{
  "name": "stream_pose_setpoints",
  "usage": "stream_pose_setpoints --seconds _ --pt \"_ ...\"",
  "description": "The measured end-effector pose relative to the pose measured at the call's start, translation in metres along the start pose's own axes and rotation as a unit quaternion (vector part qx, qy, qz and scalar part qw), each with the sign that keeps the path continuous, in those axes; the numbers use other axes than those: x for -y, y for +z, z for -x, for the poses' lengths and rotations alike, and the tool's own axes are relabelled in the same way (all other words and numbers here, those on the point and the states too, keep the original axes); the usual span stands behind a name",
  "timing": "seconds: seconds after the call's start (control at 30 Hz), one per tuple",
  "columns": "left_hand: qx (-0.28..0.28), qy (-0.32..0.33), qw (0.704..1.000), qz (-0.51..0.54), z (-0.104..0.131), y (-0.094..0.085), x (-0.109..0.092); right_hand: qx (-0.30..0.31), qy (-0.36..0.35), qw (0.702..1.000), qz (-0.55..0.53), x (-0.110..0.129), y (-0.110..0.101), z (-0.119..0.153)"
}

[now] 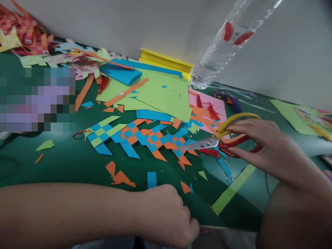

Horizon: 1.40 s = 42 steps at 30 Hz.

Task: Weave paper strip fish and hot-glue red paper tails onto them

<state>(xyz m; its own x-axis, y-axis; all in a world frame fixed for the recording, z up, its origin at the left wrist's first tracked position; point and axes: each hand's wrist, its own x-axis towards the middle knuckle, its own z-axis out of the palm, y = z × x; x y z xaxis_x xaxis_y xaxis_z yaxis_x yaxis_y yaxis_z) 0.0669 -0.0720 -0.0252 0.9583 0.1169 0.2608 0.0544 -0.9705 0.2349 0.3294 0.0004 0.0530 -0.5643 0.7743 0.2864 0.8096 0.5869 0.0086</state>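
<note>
My right hand (269, 145) grips a pair of scissors (211, 142) by its yellow and red handles. The closed blades point left, over the right end of a woven paper fish (154, 138) in blue, orange and green. Near the table's front edge, my left hand (168, 212) is curled into a fist with its fingers turned away from me. Whatever it may hold is hidden. A blue paper strip (151, 180) lies just beyond that fist. Orange scraps (121, 177) are scattered between the fist and the fish, and a long green strip (234, 190) lies below the scissors.
Behind the fish are green paper sheets (163, 91) and a folded yellow strip (166, 60). A transparent plastic bottle (228, 45) leans against the wall. Red woven fish (28, 34) are piled at the far left. A pink sheet (220, 108) bears red tassels. The left area is partly pixelated.
</note>
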Motion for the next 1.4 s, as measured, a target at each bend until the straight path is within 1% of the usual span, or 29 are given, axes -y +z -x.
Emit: stream_pose_setpoints --seconds 0.17,0.3,0.43,0.67,0.77,0.9,1.0,1.07,1.27,1.33,1.4 --pt "0.004 -0.001 1.000 0.003 0.000 0.000 0.000 0.028 0.035 0.999 -0.031 0.001 0.001 0.001" --pt "-0.003 -0.003 1.000 0.000 0.000 0.001 0.001 0.040 0.041 0.998 -0.024 0.005 0.003 0.000" --pt "0.007 0.001 1.000 -0.002 0.000 0.000 0.001 0.050 0.040 0.998 -0.014 0.009 0.006 -0.002" --pt "0.013 0.002 1.000 0.004 0.000 -0.001 0.000 0.029 0.076 0.997 0.009 0.012 0.012 -0.002" --pt "0.014 0.005 1.000 -0.001 0.000 0.000 0.001 0.037 0.057 0.998 -0.007 0.015 0.012 -0.002" --pt "-0.001 0.001 1.000 -0.004 0.001 0.002 0.001 0.043 0.030 0.998 -0.017 0.018 0.011 -0.003" --pt "-0.012 0.001 1.000 -0.003 0.001 0.003 0.001 0.037 0.036 0.998 -0.021 0.018 0.010 -0.004" --pt "-0.012 0.000 1.000 -0.002 0.002 0.003 0.000 0.028 0.053 0.998 -0.019 0.019 0.011 -0.005" --pt "-0.007 0.004 1.000 -0.009 0.001 0.001 0.001 -0.019 0.092 0.995 0.029 0.024 0.017 -0.008" --pt "0.003 0.005 1.000 -0.011 0.000 0.000 0.001 -0.022 0.091 0.995 0.047 0.027 0.020 -0.010" --pt "0.002 0.005 1.000 -0.012 0.000 0.000 0.001 -0.019 0.075 0.996 0.055 0.032 0.023 -0.012"
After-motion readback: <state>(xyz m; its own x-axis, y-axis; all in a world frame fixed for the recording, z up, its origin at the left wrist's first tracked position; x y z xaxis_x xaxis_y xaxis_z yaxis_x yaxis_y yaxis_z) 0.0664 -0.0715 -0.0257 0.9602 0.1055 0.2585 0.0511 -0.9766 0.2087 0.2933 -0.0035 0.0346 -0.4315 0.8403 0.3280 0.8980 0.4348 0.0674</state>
